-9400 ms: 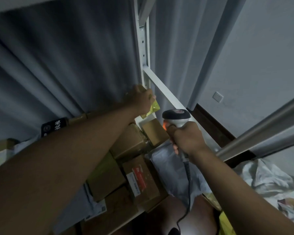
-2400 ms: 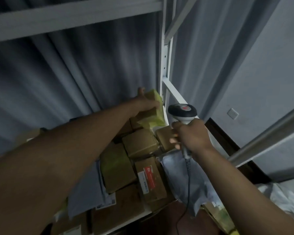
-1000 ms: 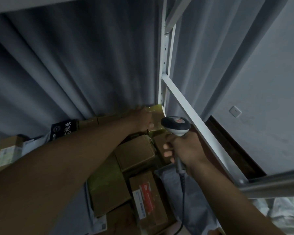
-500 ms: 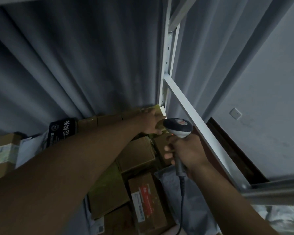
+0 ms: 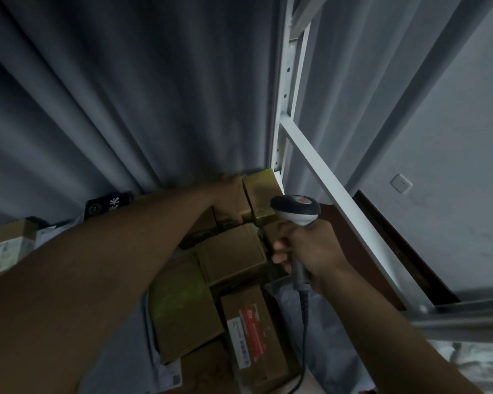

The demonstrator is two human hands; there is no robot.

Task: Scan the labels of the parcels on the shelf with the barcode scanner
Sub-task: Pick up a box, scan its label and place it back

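A yellow-taped parcel stands in the back right corner of the shelf, against the white upright post. My left hand reaches far in and holds this parcel by its left side, its fingers pointing down. My right hand grips the handle of the barcode scanner, whose grey and black head sits just right of and below the yellow parcel. The scanner's cable hangs down. Brown cardboard parcels fill the shelf below my hands, one with a red and white label.
A black box with white characters and a labelled box lie at the left. A grey poly bag lies at the shelf's right end. A white side rail and a metal bar bound the right. A grey curtain hangs behind.
My left hand has set the yellow parcel down into the back corner and slid to its left side, uncovering its top. The scanner has stayed close by, and the view has tilted slightly.
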